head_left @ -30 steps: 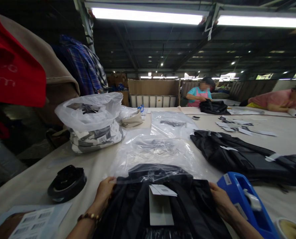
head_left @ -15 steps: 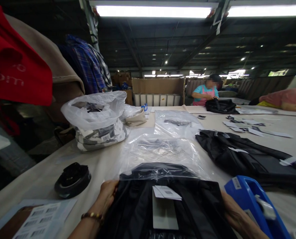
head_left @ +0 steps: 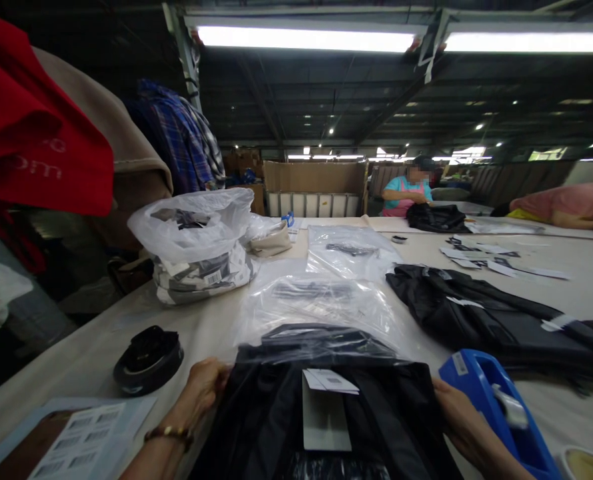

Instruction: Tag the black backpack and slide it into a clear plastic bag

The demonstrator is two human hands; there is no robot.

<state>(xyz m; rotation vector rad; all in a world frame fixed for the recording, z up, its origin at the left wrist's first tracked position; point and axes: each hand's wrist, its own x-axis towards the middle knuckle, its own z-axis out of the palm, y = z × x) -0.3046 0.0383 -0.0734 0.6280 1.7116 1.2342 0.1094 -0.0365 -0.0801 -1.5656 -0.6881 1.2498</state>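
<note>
In front of me lies a black bag (head_left: 266, 413), apparently a backpack, with white and grey hang tags (head_left: 326, 417) on it. Its far end is inside a clear plastic bag (head_left: 321, 303) that spreads flat beyond it. My left hand (head_left: 204, 387) is closed at the left edge of the plastic bag's mouth, beside the black bag's corner. On the other side my right hand (head_left: 454, 413) is closed at the right edge, its fingertips partly hidden. A blue tape dispenser (head_left: 496, 407) stands just right of my right hand.
A black tape-like roll (head_left: 149, 360) and barcode label sheets (head_left: 79, 440) lie left. Behind them stands a white plastic sack (head_left: 196, 250) of labels. Another black bag (head_left: 481, 317) lies right, near loose tags (head_left: 481, 257). A co-worker (head_left: 407, 190) handles a black bag across the table.
My left hand has shifted slightly outward from the black bag's edge. The black bag stays about where it was in the plastic bag. The view has tilted and turned slightly.
</note>
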